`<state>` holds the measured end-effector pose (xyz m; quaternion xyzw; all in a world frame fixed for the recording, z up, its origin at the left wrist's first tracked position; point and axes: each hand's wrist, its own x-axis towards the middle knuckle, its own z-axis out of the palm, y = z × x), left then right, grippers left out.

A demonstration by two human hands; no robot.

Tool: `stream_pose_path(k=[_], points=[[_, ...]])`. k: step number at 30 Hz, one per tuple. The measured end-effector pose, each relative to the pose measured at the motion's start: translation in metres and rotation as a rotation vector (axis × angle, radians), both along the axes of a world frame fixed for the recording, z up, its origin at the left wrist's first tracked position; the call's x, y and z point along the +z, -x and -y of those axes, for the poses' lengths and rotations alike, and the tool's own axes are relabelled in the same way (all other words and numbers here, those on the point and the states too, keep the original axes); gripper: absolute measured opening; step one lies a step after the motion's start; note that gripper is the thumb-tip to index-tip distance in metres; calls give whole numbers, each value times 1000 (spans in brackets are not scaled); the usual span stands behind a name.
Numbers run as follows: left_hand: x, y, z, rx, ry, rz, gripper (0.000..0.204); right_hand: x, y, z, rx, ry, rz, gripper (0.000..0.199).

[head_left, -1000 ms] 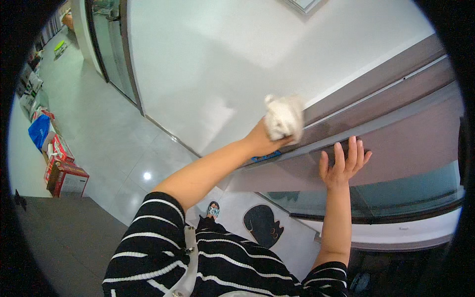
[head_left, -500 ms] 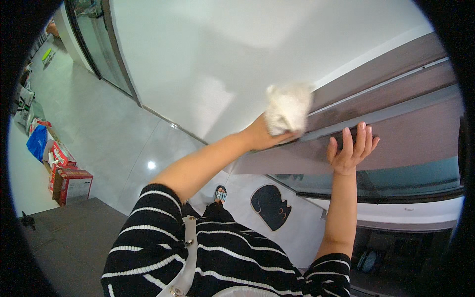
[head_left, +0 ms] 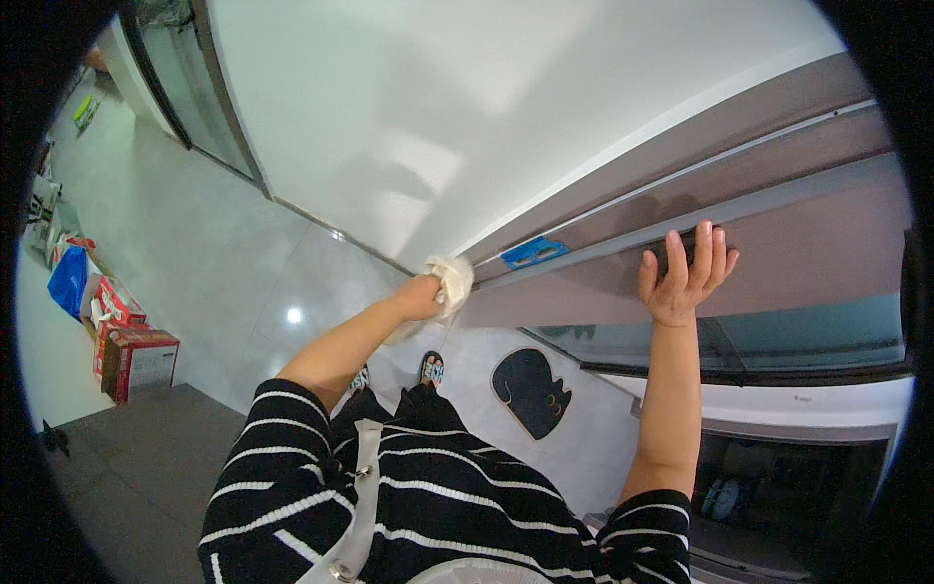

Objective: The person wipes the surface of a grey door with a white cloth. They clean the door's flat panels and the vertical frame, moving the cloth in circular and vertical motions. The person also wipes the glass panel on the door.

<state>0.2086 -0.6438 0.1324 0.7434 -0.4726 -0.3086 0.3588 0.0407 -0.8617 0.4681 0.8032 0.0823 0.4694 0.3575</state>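
Observation:
My left hand [head_left: 420,298] is closed round a crumpled cream cloth [head_left: 453,284], held low by the near end of a long brownish-grey panel [head_left: 584,292], probably a door. Whether the cloth touches the panel I cannot tell. My right hand [head_left: 686,277] lies with spread fingers against the panel, close to its grey edge strip. Dark shadow or a dark part shows behind those fingers. Between the hands, a blue piece with cut-outs [head_left: 535,253] sits along the panel's edge.
A white wall [head_left: 389,117] rises ahead, beside the brownish panel. On the pale tiled floor lies a dark shaped mat [head_left: 530,394]. Red boxes [head_left: 141,360] and a blue bag [head_left: 68,282] stand at the left. A dark grey surface [head_left: 146,467] is nearby, lower left.
My left hand has moved left and down with the cloth, away from the panel's edge, uncovering the blue piece. My right hand stays in nearly the same place.

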Motion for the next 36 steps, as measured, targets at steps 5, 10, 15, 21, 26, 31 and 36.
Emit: stream_pose_path(k=[5, 10, 15, 21, 26, 31, 36], points=[[96, 72, 14, 369, 678, -179, 49, -3, 4, 2, 20, -30, 0, 36], [25, 104, 67, 406, 690, 203, 57, 5, 1, 3, 104, 7, -53, 37], [-33, 133, 59, 364, 46, 91, 46, 4, 8, 4, 198, -61, -64, 35], [3, 166, 78, 819, 387, -37, 43, -34, 22, 21, 312, -189, -161, 37], [20, 182, 123, 907, 576, 74, 43, -101, 61, 21, 199, -325, -305, 39], [-17, 171, 107, 778, 243, -69, 40, -155, 76, 32, 65, -215, -362, 41], [49, 179, 98, 808, 627, -12, 38, -170, 84, 36, 31, -226, -367, 37]])
